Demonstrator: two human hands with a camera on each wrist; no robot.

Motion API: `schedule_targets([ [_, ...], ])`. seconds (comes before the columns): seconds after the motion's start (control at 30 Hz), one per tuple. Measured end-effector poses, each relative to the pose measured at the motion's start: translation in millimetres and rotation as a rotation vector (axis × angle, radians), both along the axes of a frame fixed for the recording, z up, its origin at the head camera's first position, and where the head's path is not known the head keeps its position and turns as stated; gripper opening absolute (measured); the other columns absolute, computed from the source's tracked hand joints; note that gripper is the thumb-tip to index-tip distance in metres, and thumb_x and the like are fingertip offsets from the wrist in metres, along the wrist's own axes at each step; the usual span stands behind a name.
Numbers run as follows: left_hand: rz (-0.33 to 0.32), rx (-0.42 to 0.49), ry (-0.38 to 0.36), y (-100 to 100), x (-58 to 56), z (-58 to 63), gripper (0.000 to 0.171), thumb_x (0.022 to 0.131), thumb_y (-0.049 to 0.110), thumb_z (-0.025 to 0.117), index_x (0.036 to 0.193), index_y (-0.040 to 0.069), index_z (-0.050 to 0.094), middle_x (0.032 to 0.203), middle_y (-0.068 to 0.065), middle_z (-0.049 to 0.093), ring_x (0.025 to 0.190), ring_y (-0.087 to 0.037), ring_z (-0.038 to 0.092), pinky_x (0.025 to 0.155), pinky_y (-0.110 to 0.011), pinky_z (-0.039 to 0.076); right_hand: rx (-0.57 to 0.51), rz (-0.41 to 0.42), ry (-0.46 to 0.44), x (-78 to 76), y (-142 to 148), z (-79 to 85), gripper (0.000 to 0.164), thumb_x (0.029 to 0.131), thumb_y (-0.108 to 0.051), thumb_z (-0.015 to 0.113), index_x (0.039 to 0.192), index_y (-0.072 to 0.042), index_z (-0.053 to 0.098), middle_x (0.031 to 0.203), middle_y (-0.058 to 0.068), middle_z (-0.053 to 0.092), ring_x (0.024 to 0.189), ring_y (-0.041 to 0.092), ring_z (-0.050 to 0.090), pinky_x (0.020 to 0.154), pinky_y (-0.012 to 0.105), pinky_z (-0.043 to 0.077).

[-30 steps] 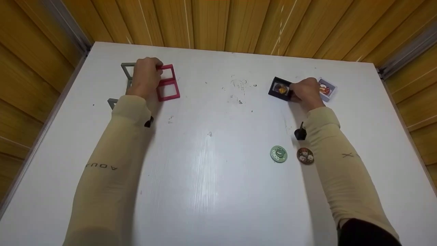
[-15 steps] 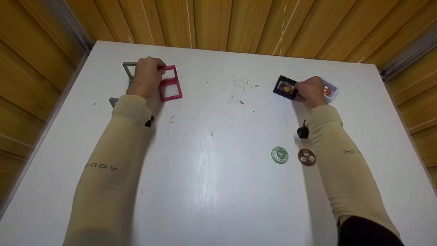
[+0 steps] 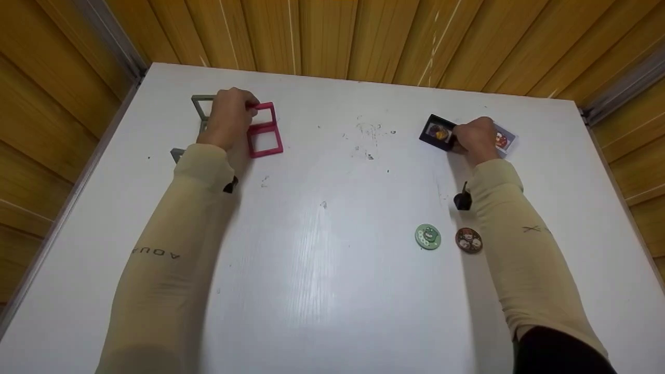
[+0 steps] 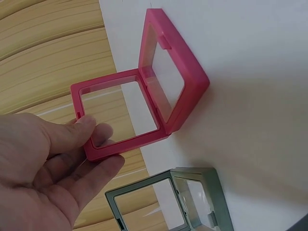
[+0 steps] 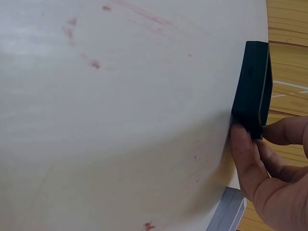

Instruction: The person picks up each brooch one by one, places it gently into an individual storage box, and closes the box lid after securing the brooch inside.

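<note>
My left hand [image 3: 227,117] pinches the corner of the raised half of a red hinged display case [image 4: 115,79], thumb on one face and fingers behind. The case stands unfolded, with clear windows in both halves. Beside it is a grey-green hinged case [image 4: 147,185], also unfolded and partly hidden by the hand in the head view. My right hand [image 3: 477,137] pinches the end of a black display case [image 3: 438,132], in which a dark round piece with yellow shows through the window. A pale lilac case [image 3: 505,139] with a red and white piece lies behind that hand.
On the white table [image 3: 332,291], a green round badge [image 3: 427,237] and a brown round badge [image 3: 469,240] lie near the right forearm. Wooden panelling [image 3: 363,36] rises beyond the table's far edge. Black wrist cameras hang under both sleeves.
The whole head view has shifted slightly, carrying everything a little right. The black case has moved slightly right with my right hand. My left hand keeps its pinch on the red case.
</note>
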State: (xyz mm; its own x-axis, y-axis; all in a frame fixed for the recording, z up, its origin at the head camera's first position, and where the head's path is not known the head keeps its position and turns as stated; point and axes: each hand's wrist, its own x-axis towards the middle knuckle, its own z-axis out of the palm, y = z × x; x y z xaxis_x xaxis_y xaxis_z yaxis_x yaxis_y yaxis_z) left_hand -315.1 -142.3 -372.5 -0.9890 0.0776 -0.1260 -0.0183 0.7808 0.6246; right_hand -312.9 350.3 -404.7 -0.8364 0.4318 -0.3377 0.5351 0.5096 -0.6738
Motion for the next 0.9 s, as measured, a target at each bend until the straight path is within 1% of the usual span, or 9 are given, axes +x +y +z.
schedule_targets([
  [0.1, 0.003, 0.007, -0.008, -0.4, 0.4, 0.1, 0.038, 0.109, 0.007, 0.060, 0.146, 0.003, 0.063, 0.141, -0.018, 0.064, 0.128, -0.030, 0.056, 0.110, -0.040, 0.050, 0.013, 0.011, 0.004, 1.0, -0.4, -0.3, 0.051, 0.097, -0.009, 0.055, 0.142, 0.015, 0.052, 0.125, 0.020, 0.059, 0.088, 0.013, 0.061, 0.063, 0.017, 0.056],
  [0.23, 0.008, 0.014, -0.016, -1.2, 0.8, -0.1, 0.038, 0.109, 0.006, 0.059, 0.146, 0.003, 0.063, 0.141, -0.018, 0.064, 0.128, -0.030, 0.057, 0.110, -0.041, 0.050, 0.019, 0.000, 0.010, 2.8, -2.2, 0.1, 0.053, 0.098, -0.009, 0.054, 0.145, 0.016, 0.049, 0.130, 0.022, 0.057, 0.096, 0.017, 0.060, 0.062, 0.017, 0.054],
  [0.3, 0.005, 0.014, -0.016, -1.3, 0.7, -0.4, 0.038, 0.109, 0.006, 0.059, 0.147, 0.003, 0.063, 0.141, -0.018, 0.064, 0.128, -0.030, 0.057, 0.110, -0.041, 0.050, 0.057, 0.004, 0.013, 3.9, -3.0, 0.8, 0.053, 0.098, -0.009, 0.053, 0.144, 0.016, 0.051, 0.132, 0.023, 0.058, 0.099, 0.019, 0.059, 0.061, 0.016, 0.051],
  [0.4, 0.002, 0.019, -0.021, -0.8, 0.6, -0.3, 0.038, 0.109, 0.007, 0.059, 0.147, 0.003, 0.062, 0.142, -0.018, 0.063, 0.128, -0.030, 0.057, 0.110, -0.041, 0.050, 0.059, 0.001, 0.030, 5.8, -5.7, 2.5, 0.051, 0.097, -0.009, 0.054, 0.142, 0.016, 0.054, 0.133, 0.024, 0.058, 0.103, 0.022, 0.058, 0.062, 0.016, 0.052],
  [0.47, 0.001, 0.018, -0.026, -0.3, 0.5, -0.3, 0.039, 0.109, 0.007, 0.059, 0.148, 0.003, 0.062, 0.142, -0.018, 0.063, 0.129, -0.030, 0.057, 0.110, -0.041, 0.050, 0.092, 0.026, 0.054, 8.0, -8.8, 5.2, 0.047, 0.097, -0.010, 0.054, 0.137, 0.015, 0.059, 0.129, 0.024, 0.061, 0.102, 0.023, 0.058, 0.063, 0.016, 0.051],
  [0.6, 0.001, 0.002, -0.028, 1.3, 0.9, 0.0, 0.039, 0.109, 0.007, 0.060, 0.147, 0.004, 0.062, 0.142, -0.017, 0.063, 0.130, -0.030, 0.057, 0.110, -0.041, 0.050, 0.115, 0.087, 0.106, 14.9, -18.1, 12.2, 0.041, 0.099, -0.013, 0.054, 0.130, 0.012, 0.065, 0.123, 0.022, 0.063, 0.099, 0.024, 0.059, 0.063, 0.018, 0.050],
  [0.77, -0.022, -0.009, -0.002, 5.6, 2.6, -0.8, 0.036, 0.109, 0.006, 0.060, 0.145, 0.003, 0.065, 0.140, -0.018, 0.065, 0.127, -0.031, 0.058, 0.110, -0.040, 0.050, 0.084, 0.136, 0.127, 25.9, -26.4, 20.9, 0.038, 0.103, -0.015, 0.054, 0.131, 0.008, 0.064, 0.127, 0.020, 0.060, 0.099, 0.022, 0.059, 0.067, 0.020, 0.052],
  [0.83, -0.034, -0.006, 0.012, 7.4, 4.1, -1.0, 0.035, 0.109, 0.005, 0.060, 0.143, 0.002, 0.066, 0.138, -0.018, 0.066, 0.126, -0.031, 0.059, 0.109, -0.041, 0.050, 0.077, 0.154, 0.127, 30.5, -27.9, 22.8, 0.038, 0.103, -0.016, 0.054, 0.131, 0.007, 0.064, 0.125, 0.019, 0.060, 0.096, 0.019, 0.060, 0.067, 0.019, 0.052],
  [0.9, -0.046, -0.008, 0.028, 8.8, 6.5, -1.1, 0.034, 0.108, 0.004, 0.060, 0.141, 0.002, 0.067, 0.137, -0.018, 0.066, 0.124, -0.031, 0.059, 0.109, -0.041, 0.051, 0.078, 0.181, 0.140, 36.0, -29.0, 24.0, 0.035, 0.102, -0.017, 0.056, 0.127, 0.007, 0.065, 0.121, 0.019, 0.062, 0.091, 0.018, 0.064, 0.067, 0.019, 0.053],
])
